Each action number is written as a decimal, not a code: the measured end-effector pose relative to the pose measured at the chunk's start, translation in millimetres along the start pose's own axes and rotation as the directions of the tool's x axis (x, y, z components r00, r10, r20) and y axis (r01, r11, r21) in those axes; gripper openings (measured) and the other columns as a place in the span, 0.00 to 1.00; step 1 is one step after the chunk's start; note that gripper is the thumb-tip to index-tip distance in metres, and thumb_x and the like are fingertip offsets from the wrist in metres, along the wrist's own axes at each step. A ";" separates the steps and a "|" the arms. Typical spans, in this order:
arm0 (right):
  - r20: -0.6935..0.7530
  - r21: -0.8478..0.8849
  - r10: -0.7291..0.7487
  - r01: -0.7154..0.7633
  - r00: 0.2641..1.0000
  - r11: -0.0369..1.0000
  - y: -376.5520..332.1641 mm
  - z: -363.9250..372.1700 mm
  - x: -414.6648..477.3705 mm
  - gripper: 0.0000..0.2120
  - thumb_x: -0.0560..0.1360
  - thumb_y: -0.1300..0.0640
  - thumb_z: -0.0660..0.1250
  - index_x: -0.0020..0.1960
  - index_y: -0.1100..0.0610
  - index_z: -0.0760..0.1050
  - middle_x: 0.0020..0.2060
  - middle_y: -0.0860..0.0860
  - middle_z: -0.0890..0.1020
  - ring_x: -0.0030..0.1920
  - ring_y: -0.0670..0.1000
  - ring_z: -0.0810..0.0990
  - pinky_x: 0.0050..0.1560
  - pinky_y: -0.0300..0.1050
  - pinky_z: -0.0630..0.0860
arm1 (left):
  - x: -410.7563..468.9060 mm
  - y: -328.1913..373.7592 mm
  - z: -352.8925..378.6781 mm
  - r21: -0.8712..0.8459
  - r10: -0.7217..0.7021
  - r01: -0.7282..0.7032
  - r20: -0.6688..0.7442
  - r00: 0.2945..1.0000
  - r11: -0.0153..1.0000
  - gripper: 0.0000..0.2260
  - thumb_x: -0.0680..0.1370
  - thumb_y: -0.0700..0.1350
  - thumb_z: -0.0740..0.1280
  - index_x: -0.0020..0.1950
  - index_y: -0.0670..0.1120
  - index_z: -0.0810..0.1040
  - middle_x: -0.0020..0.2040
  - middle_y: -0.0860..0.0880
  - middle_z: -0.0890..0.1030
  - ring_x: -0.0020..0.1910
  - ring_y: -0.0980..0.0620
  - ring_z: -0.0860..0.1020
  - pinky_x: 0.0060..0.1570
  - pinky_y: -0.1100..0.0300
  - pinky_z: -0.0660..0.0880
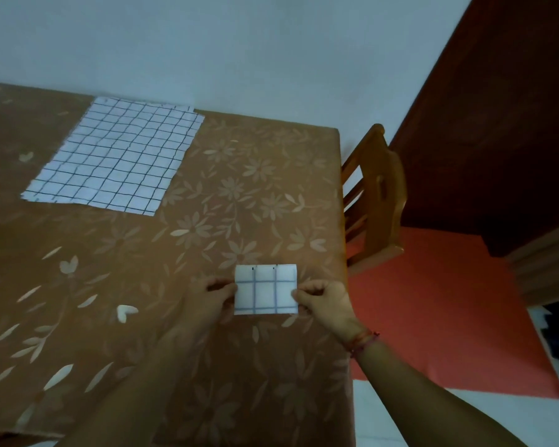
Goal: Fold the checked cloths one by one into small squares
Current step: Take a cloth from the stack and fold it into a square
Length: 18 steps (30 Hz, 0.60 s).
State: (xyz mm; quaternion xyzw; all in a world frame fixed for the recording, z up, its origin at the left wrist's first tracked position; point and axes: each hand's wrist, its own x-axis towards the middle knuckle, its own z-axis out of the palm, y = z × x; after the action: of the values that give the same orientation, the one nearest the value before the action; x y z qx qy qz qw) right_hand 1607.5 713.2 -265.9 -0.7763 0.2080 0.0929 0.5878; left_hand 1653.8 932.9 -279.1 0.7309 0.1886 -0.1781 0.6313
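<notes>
A small folded white cloth [265, 289] with blue check lines lies near the table's right side, folded into a near-square. My left hand [212, 296] pinches its left edge and my right hand [325, 300] pinches its right edge. A stack of unfolded white checked cloths [117, 156] with dark grid lines lies flat at the far left of the table, well away from both hands.
The table [207, 221] wears a brown cloth with pale flower patterns. Its right edge runs close to my right hand. A wooden chair [373, 195] stands beside that edge over a red floor mat [449, 311]. A pale wall is behind.
</notes>
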 end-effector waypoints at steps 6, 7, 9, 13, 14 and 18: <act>-0.066 -0.028 0.001 -0.003 0.998 1.000 0.6 -5.7 15.1 0.13 0.74 0.60 0.72 0.30 0.57 0.79 0.23 0.45 0.78 0.25 0.39 0.74 0.30 0.32 0.70 | 10.7 20.6 10.6 0.159 0.111 -0.114 0.022 0.994 0.981 0.04 0.76 0.37 0.69 0.46 0.46 0.81 0.41 0.49 0.83 0.38 0.53 0.81 0.32 0.67 0.76; -0.081 -0.041 0.007 -0.010 0.997 0.999 0.6 -5.2 19.2 0.13 0.74 0.59 0.72 0.30 0.57 0.79 0.24 0.46 0.78 0.25 0.39 0.74 0.30 0.31 0.70 | 14.9 22.1 11.7 0.187 0.119 -0.121 0.023 0.993 0.975 0.04 0.76 0.38 0.69 0.47 0.47 0.80 0.41 0.50 0.83 0.39 0.53 0.81 0.32 0.67 0.75; -0.119 -0.064 0.013 -0.021 0.993 0.998 1.1 -2.6 29.8 0.11 0.73 0.58 0.73 0.32 0.57 0.81 0.25 0.46 0.80 0.26 0.39 0.75 0.31 0.32 0.72 | 25.9 24.9 13.5 0.235 0.127 -0.128 0.022 0.992 0.963 0.04 0.76 0.39 0.69 0.48 0.47 0.81 0.42 0.50 0.83 0.40 0.52 0.81 0.35 0.65 0.76; -0.168 -0.102 0.003 -0.020 0.986 0.995 -0.3 1.4 57.7 0.09 0.72 0.56 0.73 0.34 0.57 0.83 0.27 0.49 0.82 0.30 0.43 0.78 0.38 0.41 0.78 | 56.9 32.1 19.0 0.328 0.164 -0.157 0.008 0.986 0.932 0.02 0.75 0.41 0.71 0.44 0.48 0.82 0.40 0.50 0.83 0.39 0.50 0.82 0.42 0.55 0.80; -0.170 -0.115 0.002 -0.022 0.985 0.993 0.2 1.7 65.4 0.10 0.72 0.56 0.73 0.33 0.56 0.82 0.27 0.49 0.82 0.30 0.44 0.79 0.40 0.43 0.79 | 65.5 33.6 21.7 0.337 0.167 -0.158 0.004 0.986 0.928 0.03 0.75 0.41 0.71 0.44 0.48 0.82 0.40 0.50 0.83 0.39 0.50 0.82 0.42 0.54 0.80; -0.200 -0.180 -0.016 -0.021 0.980 0.983 3.5 0.8 94.8 0.09 0.72 0.55 0.74 0.33 0.50 0.82 0.28 0.44 0.82 0.34 0.45 0.81 0.42 0.45 0.80 | 99.9 34.9 34.9 0.366 0.162 -0.150 -0.004 0.987 0.919 0.02 0.75 0.41 0.71 0.47 0.47 0.82 0.43 0.48 0.84 0.40 0.51 0.81 0.37 0.62 0.75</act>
State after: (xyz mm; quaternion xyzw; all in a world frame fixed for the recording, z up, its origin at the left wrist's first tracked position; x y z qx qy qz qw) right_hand 1691.0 692.9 -306.0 -0.8318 0.2580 0.0334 0.4904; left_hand 1756.9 898.9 -303.9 0.8508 0.1042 -0.1467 0.4936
